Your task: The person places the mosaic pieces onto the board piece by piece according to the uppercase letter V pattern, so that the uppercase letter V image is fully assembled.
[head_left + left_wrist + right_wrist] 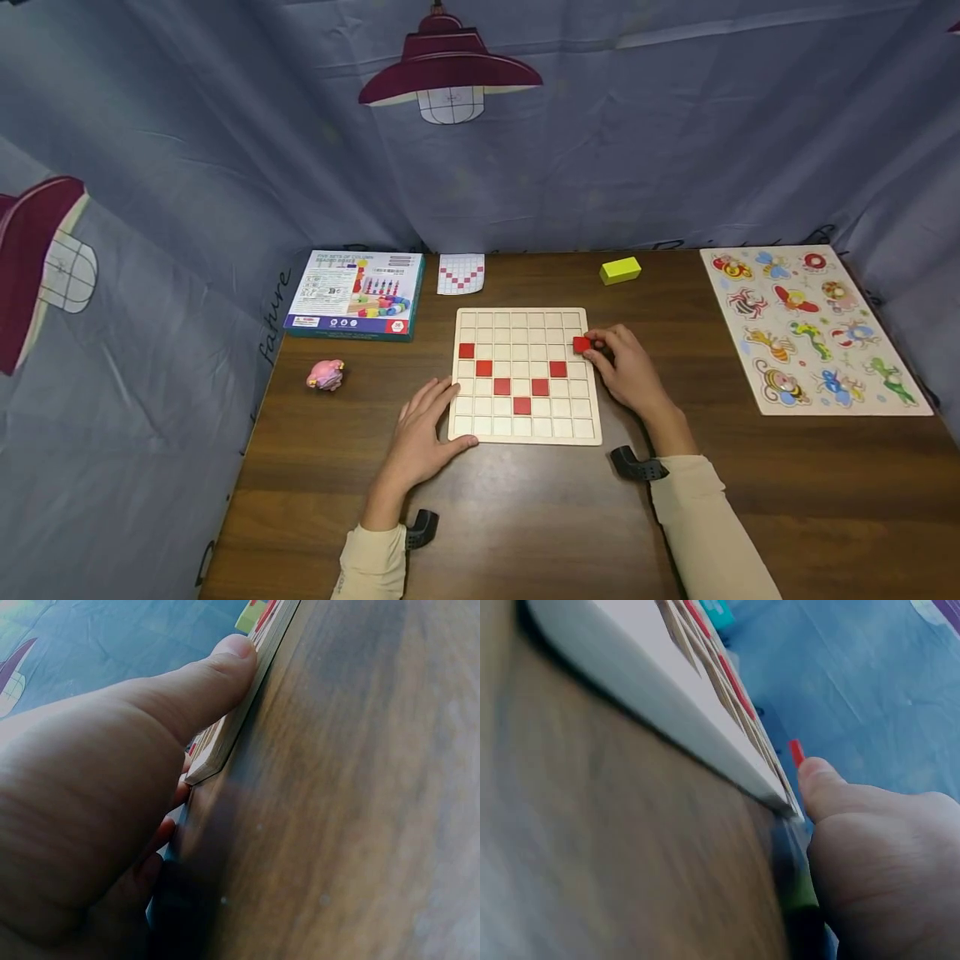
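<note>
A wooden grid board (pixel 547 327) lies on the table, with several red square tiles (pixel 522 406) set in its cells in a V shape. At the board's right edge my right hand (pixel 628 371) pinches one more red tile (pixel 581 345) between thumb and fingers. That tile (pixel 796 753) also shows beyond the thumb in the right wrist view, held above the board's surface. My left hand (pixel 420 437) rests against the board's lower left corner, fingers extended along the left side. Its thumb lies at the near edge, seen up close on the board's side (pixel 240 712) in the left wrist view.
Behind the board lies a small pattern card (pixel 461 275) printed with red squares. A boxed toy set (pixel 354 293) and a pink figurine (pixel 326 375) are at the left. A yellow block (pixel 620 271) sits at the back, and an insect picture board (pixel 817 333) at the right.
</note>
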`<state>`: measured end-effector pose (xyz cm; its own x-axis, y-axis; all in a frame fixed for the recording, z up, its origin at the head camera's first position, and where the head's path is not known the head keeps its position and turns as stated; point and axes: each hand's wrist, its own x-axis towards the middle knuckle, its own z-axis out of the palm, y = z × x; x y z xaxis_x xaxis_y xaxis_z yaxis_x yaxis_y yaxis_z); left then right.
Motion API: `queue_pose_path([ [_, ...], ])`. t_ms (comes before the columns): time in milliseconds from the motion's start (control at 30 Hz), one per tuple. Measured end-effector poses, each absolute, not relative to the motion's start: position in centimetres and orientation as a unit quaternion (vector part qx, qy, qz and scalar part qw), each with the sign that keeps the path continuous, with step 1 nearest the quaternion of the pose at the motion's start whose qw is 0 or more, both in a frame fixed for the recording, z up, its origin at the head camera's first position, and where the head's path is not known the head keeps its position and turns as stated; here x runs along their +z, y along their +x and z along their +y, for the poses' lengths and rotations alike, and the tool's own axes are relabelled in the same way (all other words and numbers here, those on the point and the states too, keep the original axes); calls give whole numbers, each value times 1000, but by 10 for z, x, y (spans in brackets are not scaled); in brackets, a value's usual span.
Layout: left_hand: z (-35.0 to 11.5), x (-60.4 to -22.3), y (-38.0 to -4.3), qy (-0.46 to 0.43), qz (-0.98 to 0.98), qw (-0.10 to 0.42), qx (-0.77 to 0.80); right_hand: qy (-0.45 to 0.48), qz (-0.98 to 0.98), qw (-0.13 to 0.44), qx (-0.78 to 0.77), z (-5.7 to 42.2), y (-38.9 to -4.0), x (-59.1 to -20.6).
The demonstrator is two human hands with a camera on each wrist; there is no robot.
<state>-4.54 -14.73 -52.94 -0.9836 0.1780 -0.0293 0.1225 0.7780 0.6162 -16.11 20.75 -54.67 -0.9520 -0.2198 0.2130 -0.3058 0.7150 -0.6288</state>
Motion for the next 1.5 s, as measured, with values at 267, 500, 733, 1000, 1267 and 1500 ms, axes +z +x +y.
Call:
queue_pose_path([
  [267,-147,-530,-46,78,942,43,324,150,-930,39,332,201,-158,-542],
  [500,-147,-528,-46,76,940,46,329,153,-931,35,328,202,-157,-541],
  [733,-145,-527,-46,77,940,47,330,152,-935,34,318,204,-155,-540],
  [1000,-145,-526,-46,77,939,47,331,152,-936,45,313,204,-155,-540],
  [1267,-147,-526,-46,73,939,51,333,145,-937,52,315,200,-156,-541],
  [1500,-147,-526,-46,76,941,49,327,145,-935,55,318,199,-157,-541],
])
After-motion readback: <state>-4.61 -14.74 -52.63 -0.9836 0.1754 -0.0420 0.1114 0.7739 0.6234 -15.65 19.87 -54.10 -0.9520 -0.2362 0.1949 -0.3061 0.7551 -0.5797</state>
